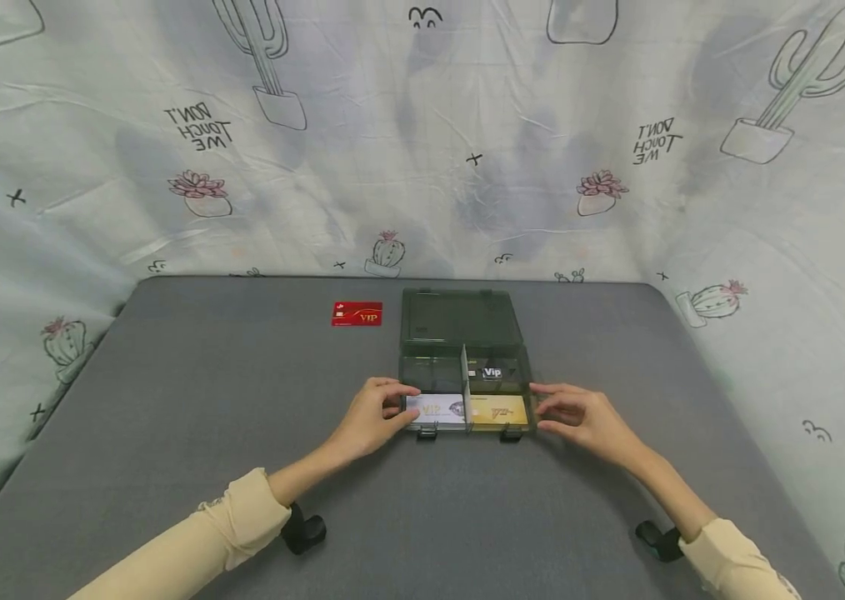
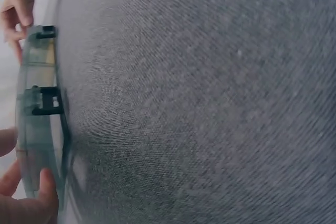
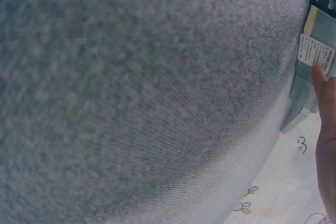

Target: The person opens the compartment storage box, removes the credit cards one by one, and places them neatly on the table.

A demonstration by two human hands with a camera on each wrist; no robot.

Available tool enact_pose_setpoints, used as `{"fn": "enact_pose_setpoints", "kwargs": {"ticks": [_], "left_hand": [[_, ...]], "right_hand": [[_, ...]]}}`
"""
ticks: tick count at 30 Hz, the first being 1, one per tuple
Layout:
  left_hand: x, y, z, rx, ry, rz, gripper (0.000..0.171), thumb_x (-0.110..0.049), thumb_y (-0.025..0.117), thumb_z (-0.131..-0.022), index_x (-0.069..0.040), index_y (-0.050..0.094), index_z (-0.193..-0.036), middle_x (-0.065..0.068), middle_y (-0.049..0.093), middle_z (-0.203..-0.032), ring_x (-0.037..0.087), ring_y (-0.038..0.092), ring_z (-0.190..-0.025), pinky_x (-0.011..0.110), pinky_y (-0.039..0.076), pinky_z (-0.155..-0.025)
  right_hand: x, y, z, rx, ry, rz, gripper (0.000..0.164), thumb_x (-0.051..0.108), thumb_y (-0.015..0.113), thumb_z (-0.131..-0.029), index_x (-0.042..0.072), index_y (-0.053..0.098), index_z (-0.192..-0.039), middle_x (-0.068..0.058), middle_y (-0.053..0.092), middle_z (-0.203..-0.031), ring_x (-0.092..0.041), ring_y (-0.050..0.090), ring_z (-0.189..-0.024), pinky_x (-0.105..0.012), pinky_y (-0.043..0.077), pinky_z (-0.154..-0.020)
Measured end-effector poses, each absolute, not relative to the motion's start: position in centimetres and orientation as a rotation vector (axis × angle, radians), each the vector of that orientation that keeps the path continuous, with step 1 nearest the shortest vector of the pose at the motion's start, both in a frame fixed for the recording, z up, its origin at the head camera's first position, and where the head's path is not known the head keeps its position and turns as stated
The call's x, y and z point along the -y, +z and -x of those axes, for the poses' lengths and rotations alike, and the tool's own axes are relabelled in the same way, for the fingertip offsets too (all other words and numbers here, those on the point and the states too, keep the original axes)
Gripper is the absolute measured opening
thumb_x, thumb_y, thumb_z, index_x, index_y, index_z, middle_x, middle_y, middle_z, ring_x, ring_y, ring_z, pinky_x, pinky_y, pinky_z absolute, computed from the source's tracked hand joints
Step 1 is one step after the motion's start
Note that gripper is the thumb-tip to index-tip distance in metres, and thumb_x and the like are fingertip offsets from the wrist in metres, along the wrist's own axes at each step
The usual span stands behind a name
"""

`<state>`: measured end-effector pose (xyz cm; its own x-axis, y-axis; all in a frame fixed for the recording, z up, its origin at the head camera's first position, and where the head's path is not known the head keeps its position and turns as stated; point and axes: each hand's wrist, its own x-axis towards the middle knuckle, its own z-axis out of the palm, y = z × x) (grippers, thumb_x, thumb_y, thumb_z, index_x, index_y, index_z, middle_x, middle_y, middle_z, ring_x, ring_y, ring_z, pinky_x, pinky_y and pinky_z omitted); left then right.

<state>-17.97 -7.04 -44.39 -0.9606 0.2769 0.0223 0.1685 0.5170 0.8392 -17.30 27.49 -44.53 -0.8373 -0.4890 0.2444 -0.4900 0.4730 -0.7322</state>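
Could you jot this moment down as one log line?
box: open; inside: white card, gold card, black card; red card: on table; left hand: touching box's left side; right hand: touching box's right side

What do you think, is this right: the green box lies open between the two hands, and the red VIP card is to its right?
Not quite: the red VIP card is to the left of the green box, as the head view shows. The box does lie open between the left hand and the right hand.
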Motion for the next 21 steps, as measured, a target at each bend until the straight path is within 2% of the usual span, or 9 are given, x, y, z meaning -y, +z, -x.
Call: {"fn": "enact_pose_setpoints", "kwargs": {"ticks": [3,6,7,9,12,14,17,19,21], "left_hand": [[6.8,-44.5,18.4,-2.693,1.341,-0.459,0.025,-0.009,0.074,-0.084,-0.003,0.072,-0.108,0.013,0.056,-0.106,0.023,0.052,-0.093,0.036,0.051,-0.08],[6.6,-44.5,19.0,-2.731,1.239,-0.545,0.027,-0.009,0.074,-0.084,-0.001,0.072,-0.109,0.01,0.056,-0.081,0.027,0.048,-0.1,0.041,0.045,-0.084],[6.5,-44.4,19.2,-2.729,1.209,-0.558,0.027,-0.009,0.074,-0.084,0.0,0.071,-0.109,0.01,0.055,-0.079,0.028,0.046,-0.105,0.043,0.044,-0.086],[6.3,-44.1,19.4,-2.732,1.132,-0.572,0.028,-0.01,0.073,-0.085,0.003,0.07,-0.109,0.013,0.057,-0.081,0.032,0.043,-0.113,0.046,0.041,-0.091],[6.0,-43.4,19.5,-2.723,1.026,-0.581,0.03,-0.011,0.07,-0.087,0.01,0.068,-0.109,0.025,0.055,-0.104,0.036,0.039,-0.118,0.048,0.042,-0.094],[5.8,-42.9,19.5,-2.725,0.965,-0.585,0.031,-0.011,0.069,-0.089,0.015,0.066,-0.106,0.031,0.049,-0.115,0.037,0.043,-0.112,0.047,0.047,-0.087],[5.4,-42.3,19.4,-2.741,0.882,-0.582,0.028,-0.011,0.068,-0.09,0.017,0.066,-0.096,0.031,0.045,-0.115,0.032,0.049,-0.092,0.041,0.05,-0.071],[5.2,-42.1,19.4,-2.766,0.811,-0.582,0.028,-0.012,0.068,-0.09,0.015,0.066,-0.083,0.031,0.043,-0.114,0.027,0.05,-0.076,0.037,0.049,-0.062],[5.0,-41.9,19.4,-2.789,0.747,-0.598,0.029,-0.012,0.067,-0.09,0.011,0.063,-0.073,0.033,0.044,-0.113,0.024,0.052,-0.066,0.034,0.05,-0.057]], "right_hand": [[-27.4,-44.6,17.3,2.7,1.345,-0.879,0.02,-0.006,0.076,-0.076,0.0,0.07,-0.094,-0.025,0.06,-0.122,-0.039,0.063,-0.102,-0.035,0.054,-0.079],[-27.4,-44.8,17.3,2.691,1.352,-0.881,0.022,-0.012,0.074,-0.074,-0.003,0.069,-0.093,-0.029,0.059,-0.121,-0.042,0.062,-0.101,-0.039,0.054,-0.077],[-27.4,-44.8,17.3,2.689,1.354,-0.883,0.023,-0.014,0.074,-0.073,-0.004,0.069,-0.093,-0.029,0.059,-0.121,-0.043,0.061,-0.1,-0.04,0.054,-0.077],[-27.5,-44.7,17.4,2.692,1.354,-0.883,0.023,-0.014,0.074,-0.073,-0.004,0.069,-0.093,-0.029,0.059,-0.121,-0.043,0.061,-0.1,-0.039,0.054,-0.077],[-27.5,-44.6,17.4,2.706,1.35,-0.876,0.022,-0.009,0.075,-0.075,-0.001,0.07,-0.094,-0.026,0.06,-0.122,-0.039,0.062,-0.102,-0.035,0.054,-0.078],[-27.6,-44.5,17.4,2.711,1.354,-0.875,0.02,-0.005,0.076,-0.076,0.001,0.07,-0.095,-0.024,0.06,-0.123,-0.037,0.063,-0.102,-0.032,0.054,-0.079],[-27.7,-44.4,17.5,2.703,1.367,-0.885,0.018,0.0,0.076,-0.078,0.003,0.071,-0.095,-0.022,0.06,-0.123,-0.036,0.063,-0.103,-0.032,0.054,-0.079],[-27.7,-44.3,17.6,2.697,1.373,-0.893,0.018,0.001,0.076,-0.078,0.003,0.071,-0.095,-0.022,0.06,-0.123,-0.036,0.063,-0.102,-0.032,0.054,-0.079],[-27.7,-44.3,17.6,2.695,1.372,-0.896,0.018,0.001,0.076,-0.078,0.004,0.071,-0.095,-0.022,0.061,-0.123,-0.035,0.063,-0.102,-0.032,0.054,-0.079]]}}
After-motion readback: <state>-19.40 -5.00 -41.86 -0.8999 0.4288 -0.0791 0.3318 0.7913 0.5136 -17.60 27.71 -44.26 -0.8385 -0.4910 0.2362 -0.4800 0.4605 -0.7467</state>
